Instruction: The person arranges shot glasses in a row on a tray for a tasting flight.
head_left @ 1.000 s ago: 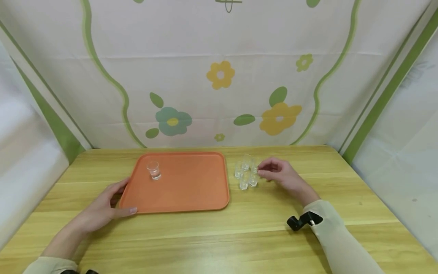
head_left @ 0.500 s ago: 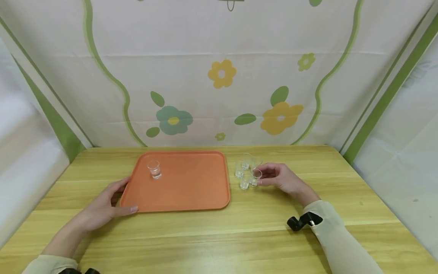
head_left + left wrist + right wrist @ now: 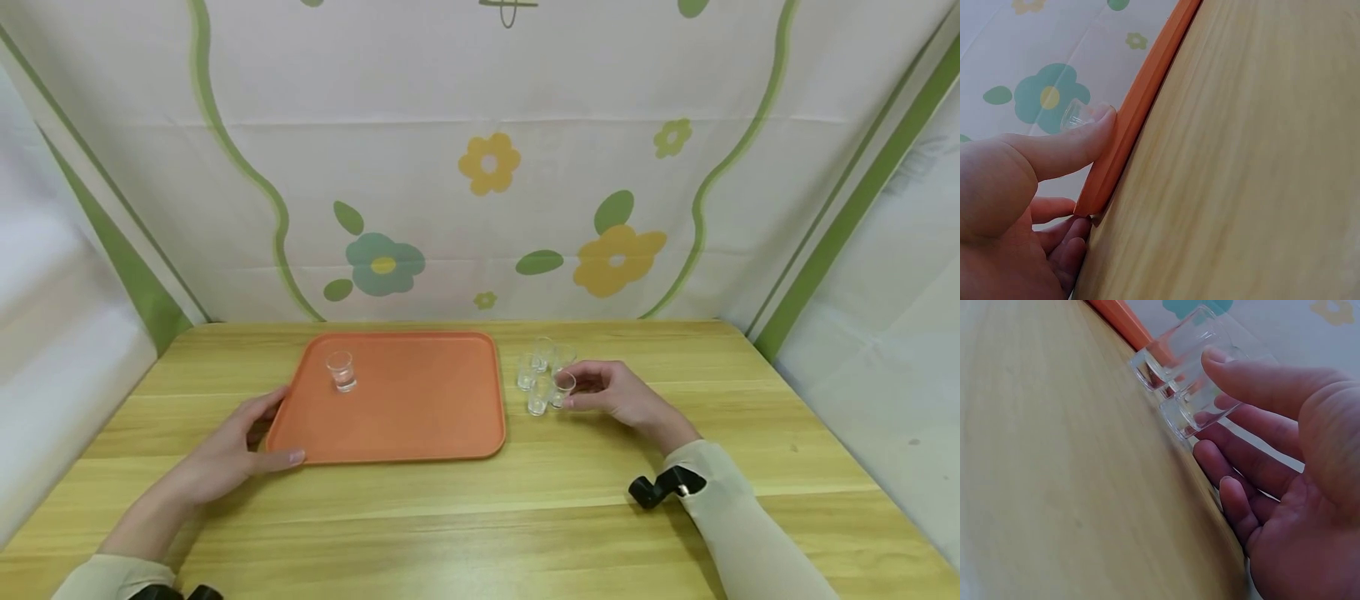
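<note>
An orange tray lies on the wooden table, one clear shot glass standing near its back left. My left hand grips the tray's front left corner, the thumb on the front rim and the fingers at the left side. To the right of the tray stands a tight group of several clear shot glasses. My right hand pinches the front right shot glass of that group between thumb and fingers, low over the table. In the right wrist view another glass overlaps it from behind.
The wooden table runs up to a white cloth backdrop with printed flowers. White cloth panels with green strips close in both sides. A black wrist camera mount sits on the right sleeve.
My right hand has lowered slightly toward the front, from the glasses' far right side to the front right glass, and its fingers now hold it. The left hand stays at the tray corner.
</note>
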{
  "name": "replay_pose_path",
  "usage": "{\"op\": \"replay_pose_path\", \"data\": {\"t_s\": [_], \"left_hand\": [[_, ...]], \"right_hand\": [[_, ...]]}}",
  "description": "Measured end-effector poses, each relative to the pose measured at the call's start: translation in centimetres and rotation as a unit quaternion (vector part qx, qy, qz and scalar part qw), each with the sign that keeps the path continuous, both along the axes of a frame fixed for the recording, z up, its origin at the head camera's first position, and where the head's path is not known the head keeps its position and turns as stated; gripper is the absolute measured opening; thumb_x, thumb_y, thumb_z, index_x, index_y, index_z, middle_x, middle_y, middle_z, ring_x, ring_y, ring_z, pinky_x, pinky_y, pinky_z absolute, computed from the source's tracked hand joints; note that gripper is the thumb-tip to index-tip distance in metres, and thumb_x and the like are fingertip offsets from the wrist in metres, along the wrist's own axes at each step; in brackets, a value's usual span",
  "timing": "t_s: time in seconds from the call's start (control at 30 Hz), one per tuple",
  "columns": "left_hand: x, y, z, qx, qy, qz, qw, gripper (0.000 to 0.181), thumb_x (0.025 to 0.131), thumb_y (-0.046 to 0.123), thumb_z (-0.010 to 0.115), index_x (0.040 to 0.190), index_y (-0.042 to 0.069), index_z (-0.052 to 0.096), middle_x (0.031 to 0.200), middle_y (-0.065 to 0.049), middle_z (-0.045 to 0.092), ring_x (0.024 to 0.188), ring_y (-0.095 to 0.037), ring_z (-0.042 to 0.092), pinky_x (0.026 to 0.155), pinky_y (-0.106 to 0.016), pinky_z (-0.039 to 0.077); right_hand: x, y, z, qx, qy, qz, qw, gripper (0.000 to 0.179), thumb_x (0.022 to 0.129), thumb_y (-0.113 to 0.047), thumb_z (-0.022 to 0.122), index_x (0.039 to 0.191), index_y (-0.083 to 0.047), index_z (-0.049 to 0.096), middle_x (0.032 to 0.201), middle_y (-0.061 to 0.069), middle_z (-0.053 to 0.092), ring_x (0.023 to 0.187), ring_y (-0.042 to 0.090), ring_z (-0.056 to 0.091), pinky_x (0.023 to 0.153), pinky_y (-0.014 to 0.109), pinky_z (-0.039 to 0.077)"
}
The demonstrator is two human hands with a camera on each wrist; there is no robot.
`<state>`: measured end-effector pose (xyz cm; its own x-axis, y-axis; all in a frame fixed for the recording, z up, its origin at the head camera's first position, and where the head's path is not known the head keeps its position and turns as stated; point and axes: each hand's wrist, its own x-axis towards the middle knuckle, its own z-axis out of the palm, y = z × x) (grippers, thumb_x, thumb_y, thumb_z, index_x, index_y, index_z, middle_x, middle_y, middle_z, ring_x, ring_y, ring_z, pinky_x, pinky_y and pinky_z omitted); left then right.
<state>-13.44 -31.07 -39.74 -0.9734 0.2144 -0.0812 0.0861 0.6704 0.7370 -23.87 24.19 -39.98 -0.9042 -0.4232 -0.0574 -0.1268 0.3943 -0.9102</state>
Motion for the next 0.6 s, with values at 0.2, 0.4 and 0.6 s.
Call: {"op": "replay_pose_path", "data": {"t_s": [0.2,0.4,0.6], "left_hand": [[0.01,-0.01,0.01,-0.002,-0.001,-0.001,1.0,0.104,0.095,0.029,0.082,0.168,-0.004,0.015,0.156,-0.031,0.038,0.133,-0.047,0.053,0.088,-0.017,0.046],[0.01,-0.08,-0.09,0.0,-0.003,-0.001,1.0,0.103,0.096,0.029,0.081,0.168,-0.003,0.015,0.158,-0.031,0.036,0.132,-0.046,0.053,0.087,-0.019,0.047],[-0.03,-0.03,0.04,0.002,-0.007,0.001,1.0,0.103,0.096,0.028,0.081,0.168,-0.004,0.014,0.158,-0.032,0.036,0.133,-0.047,0.052,0.087,-0.019,0.046]], "right_hand": [[0.03,-0.32,0.0,0.007,0.0,-0.001,1.0,0.042,0.09,-0.016,0.086,0.127,-0.003,0.073,0.124,0.014,0.07,0.105,0.017,0.064,0.089,0.024,0.054],[0.11,-0.52,-0.06,0.026,0.014,-0.002,0.9996,0.039,0.09,-0.017,0.086,0.125,-0.005,0.075,0.122,0.013,0.07,0.105,0.019,0.062,0.087,0.024,0.054],[0.15,-0.52,-0.08,0.032,0.021,-0.005,0.9992,0.038,0.09,-0.021,0.086,0.125,-0.008,0.076,0.123,0.013,0.071,0.107,0.02,0.063,0.089,0.025,0.054]]}}
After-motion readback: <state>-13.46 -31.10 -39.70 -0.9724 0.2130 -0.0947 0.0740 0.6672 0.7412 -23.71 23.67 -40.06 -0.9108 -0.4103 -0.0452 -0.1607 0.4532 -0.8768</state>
